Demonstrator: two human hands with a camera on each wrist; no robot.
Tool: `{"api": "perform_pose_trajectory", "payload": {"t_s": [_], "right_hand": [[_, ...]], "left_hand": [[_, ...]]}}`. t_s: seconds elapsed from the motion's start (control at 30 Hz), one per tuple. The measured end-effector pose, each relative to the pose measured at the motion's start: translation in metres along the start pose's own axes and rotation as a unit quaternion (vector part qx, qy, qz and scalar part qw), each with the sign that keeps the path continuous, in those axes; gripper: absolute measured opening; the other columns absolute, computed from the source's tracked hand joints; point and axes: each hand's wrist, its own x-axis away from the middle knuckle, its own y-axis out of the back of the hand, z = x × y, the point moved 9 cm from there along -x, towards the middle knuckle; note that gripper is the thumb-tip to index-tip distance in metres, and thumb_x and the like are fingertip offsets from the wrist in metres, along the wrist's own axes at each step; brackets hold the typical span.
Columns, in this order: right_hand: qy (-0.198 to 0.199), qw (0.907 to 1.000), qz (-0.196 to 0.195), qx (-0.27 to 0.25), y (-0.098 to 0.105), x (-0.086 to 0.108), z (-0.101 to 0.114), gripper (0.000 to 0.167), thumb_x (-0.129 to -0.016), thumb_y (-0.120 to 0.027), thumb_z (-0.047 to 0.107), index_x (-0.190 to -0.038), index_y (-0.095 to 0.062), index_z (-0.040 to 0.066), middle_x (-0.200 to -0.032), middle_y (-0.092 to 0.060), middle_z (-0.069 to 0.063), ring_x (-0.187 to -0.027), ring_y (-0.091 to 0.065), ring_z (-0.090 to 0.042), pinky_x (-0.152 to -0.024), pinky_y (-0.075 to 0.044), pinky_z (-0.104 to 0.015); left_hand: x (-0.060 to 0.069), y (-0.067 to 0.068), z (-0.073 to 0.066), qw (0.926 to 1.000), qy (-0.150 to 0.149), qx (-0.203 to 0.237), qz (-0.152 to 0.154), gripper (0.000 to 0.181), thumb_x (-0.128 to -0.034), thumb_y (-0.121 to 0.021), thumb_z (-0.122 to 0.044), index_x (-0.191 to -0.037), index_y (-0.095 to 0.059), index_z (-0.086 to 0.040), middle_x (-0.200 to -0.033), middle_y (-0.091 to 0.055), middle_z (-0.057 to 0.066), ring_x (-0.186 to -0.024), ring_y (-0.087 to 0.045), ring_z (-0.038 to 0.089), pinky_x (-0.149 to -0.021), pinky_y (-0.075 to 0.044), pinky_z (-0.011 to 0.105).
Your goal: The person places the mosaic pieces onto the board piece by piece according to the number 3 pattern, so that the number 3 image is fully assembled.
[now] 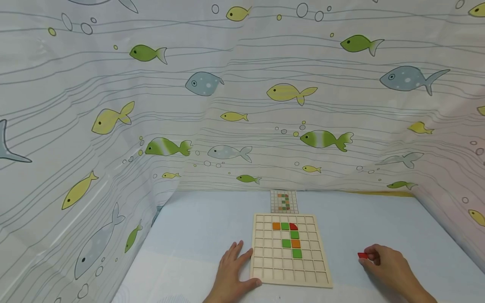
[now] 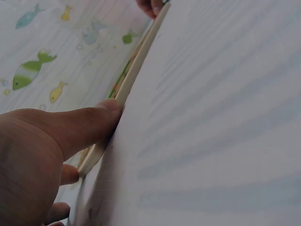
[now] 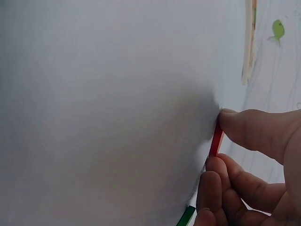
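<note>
My right hand [image 1: 390,267] pinches a small red tile [image 3: 216,140] between thumb and fingers, right of a wooden grid board [image 1: 267,275]. At the board's lower left, my left hand [image 1: 232,275] spreads its fingers, with the thumb at the front edge and a fingertip at the side edge. Lying in the board's squares are an orange tile [image 1: 276,226], a red tile with a rounded corner [image 1: 293,227], a green tile [image 1: 297,253] and several other green and orange ones. Near the right fingers, the right wrist view catches a green piece [image 3: 186,216].
Behind the board, a small card [image 1: 284,202] shows a grid with coloured squares. Pale blue cloth [image 1: 204,219] covers the table. A fish-patterned sheet [image 1: 261,134] hangs at the back and both sides.
</note>
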Motion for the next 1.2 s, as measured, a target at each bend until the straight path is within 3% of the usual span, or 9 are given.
{"api": "perform_pose_trajectory", "payload": {"t_s": [0.3, 0.53, 0.9, 1.2], "right_hand": [[0.002, 1.0, 0.004, -0.003, 0.001, 0.003, -0.004, 0.044, -0.083, -0.09, 0.034, -0.103, -0.074, -0.002, -0.087, -0.073, 0.002, -0.079, -0.065, -0.015, -0.067, -0.054, -0.03], [-0.003, 0.9998, 0.019, 0.003, -0.002, -0.002, 0.0, 0.037, -0.085, -0.089, 0.024, -0.103, -0.073, -0.004, -0.088, -0.072, 0.001, -0.079, -0.062, -0.015, -0.072, -0.06, -0.039], [0.046, 0.9983, 0.0, 0.036, -0.003, -0.002, 0.008, 0.032, -0.085, -0.087, 0.013, -0.103, -0.071, -0.007, -0.086, -0.069, 0.0, -0.078, -0.062, -0.016, -0.065, -0.054, -0.033], [0.009, 0.9993, 0.035, -0.006, -0.008, -0.004, 0.014, 0.039, -0.09, -0.084, 0.016, -0.112, -0.067, -0.012, -0.093, -0.07, -0.005, -0.082, -0.064, -0.016, -0.069, -0.059, -0.036]], "left_hand": [[-0.001, -0.004, 0.004, 0.9999, 0.009, 0.005, 0.006, 0.085, -0.0796, -0.087, -0.055, -0.149, -0.061, -0.013, -0.168, -0.039, 0.023, -0.157, -0.027, 0.052, -0.121, -0.022, 0.079], [0.0, -0.001, 0.003, 1.0, 0.003, 0.002, -0.002, 0.085, -0.0793, -0.088, -0.054, -0.149, -0.061, -0.013, -0.167, -0.039, 0.023, -0.157, -0.027, 0.051, -0.121, -0.023, 0.079], [0.002, 0.004, -0.004, 1.0, -0.004, 0.005, -0.007, 0.084, -0.0798, -0.088, -0.052, -0.149, -0.061, -0.012, -0.167, -0.039, 0.024, -0.156, -0.028, 0.053, -0.119, -0.024, 0.08], [0.001, 0.003, -0.001, 1.0, -0.002, 0.004, -0.003, 0.084, -0.0795, -0.088, -0.053, -0.148, -0.061, -0.012, -0.167, -0.04, 0.024, -0.156, -0.028, 0.053, -0.12, -0.023, 0.08]]}}
